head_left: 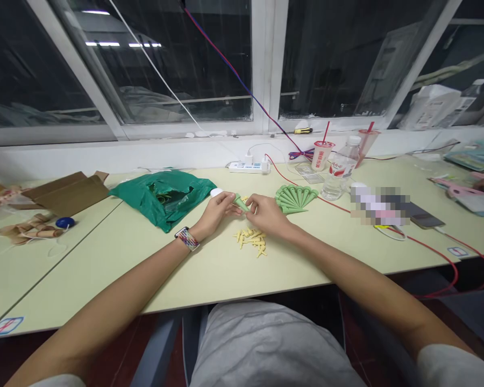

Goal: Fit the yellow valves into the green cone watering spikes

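Note:
A green cone-shaped plastic piece (240, 202) is held above the table between my two hands. My left hand (218, 213) is closed around its wider upper part. At the narrow lower end, the fingers of my right hand (266, 216) are pinched together; whether a small part is also between them is hidden. Just below lies a loose pile of small yellow plastic pieces (251, 239), with a few more behind my hands. Right of my right hand, several similar green cones (296, 198) lie spread in a fan. A white round object (216, 192) shows behind my left hand.
A green plastic bag (165, 196) lies open at left, near cardboard (66, 194) and wooden pieces (32, 228). A power strip (250, 167), cup (321, 156), water bottle (341, 169) and phone (426, 216) stand or lie behind and right. A red cable (417, 248) crosses the right side.

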Available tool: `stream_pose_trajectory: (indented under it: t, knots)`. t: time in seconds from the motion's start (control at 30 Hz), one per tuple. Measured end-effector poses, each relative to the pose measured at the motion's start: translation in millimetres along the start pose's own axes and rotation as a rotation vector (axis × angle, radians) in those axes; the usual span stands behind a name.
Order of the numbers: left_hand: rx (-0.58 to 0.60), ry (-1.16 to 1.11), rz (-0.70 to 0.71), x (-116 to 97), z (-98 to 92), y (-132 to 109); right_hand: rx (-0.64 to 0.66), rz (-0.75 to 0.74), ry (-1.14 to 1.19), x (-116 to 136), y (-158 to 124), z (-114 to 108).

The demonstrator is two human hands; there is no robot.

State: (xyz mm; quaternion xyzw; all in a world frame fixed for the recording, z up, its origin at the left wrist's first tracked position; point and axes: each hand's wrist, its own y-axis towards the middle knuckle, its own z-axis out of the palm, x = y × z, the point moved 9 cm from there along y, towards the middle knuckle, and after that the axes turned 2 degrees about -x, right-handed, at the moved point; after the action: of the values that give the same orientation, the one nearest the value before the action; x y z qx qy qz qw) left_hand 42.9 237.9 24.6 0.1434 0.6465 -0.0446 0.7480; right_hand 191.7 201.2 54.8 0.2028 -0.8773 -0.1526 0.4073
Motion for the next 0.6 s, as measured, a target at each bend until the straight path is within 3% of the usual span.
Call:
stream_pose_trajectory:
  t: [0.17,0.27,0.37,0.6]
  knots:
    - [-0.022,0.016,0.048,-6,2.0,1,-0.044,-0.035,0.12,-1,-11,-10]
    - [0.003,0.001,0.059,-10,4.6,1,-0.059,0.085,0.322,-11,-5,-12]
    - [0.047,0.023,0.039,-10,9.1,-2,0.031,0.179,0.553,-15,-4,0]
    - [0.129,0.154,0.066,-16,18.7,-8,-0.008,0.12,0.725,-11,-4,-4]
